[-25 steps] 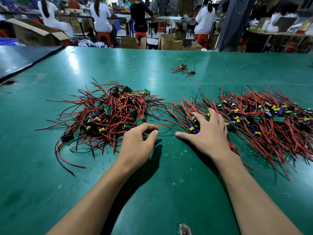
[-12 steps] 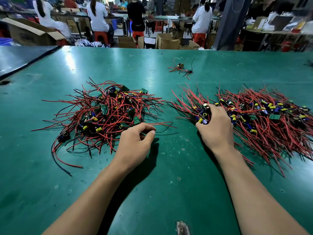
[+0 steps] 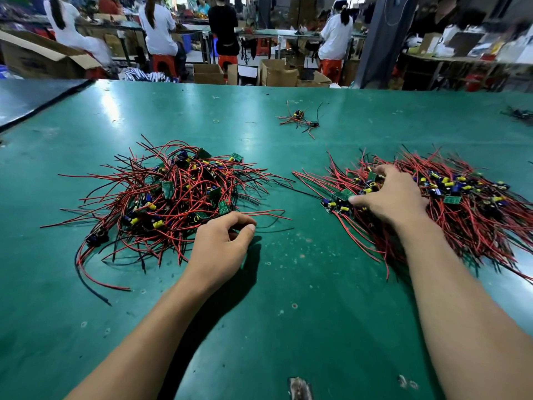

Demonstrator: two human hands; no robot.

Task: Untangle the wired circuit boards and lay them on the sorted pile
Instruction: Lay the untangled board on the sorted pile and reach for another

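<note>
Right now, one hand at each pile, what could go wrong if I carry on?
Your left hand is curled at the near edge of the tangled heap of red and black wired boards; leads cross heavily, so one pull may drag several boards.
A thin black wire spans the gap toward the sorted pile of red-wired boards; the piles could re-tangle.
The green circuit board by the thumb of your right hand sits at that pile's edge; withdrawing may snag it.

no legible text, label, brand or number: the circuit boards (image 3: 341, 196) on the desk (image 3: 288, 284) and the cardboard boxes (image 3: 278, 72) behind it are too small or blurred to read.
</note>
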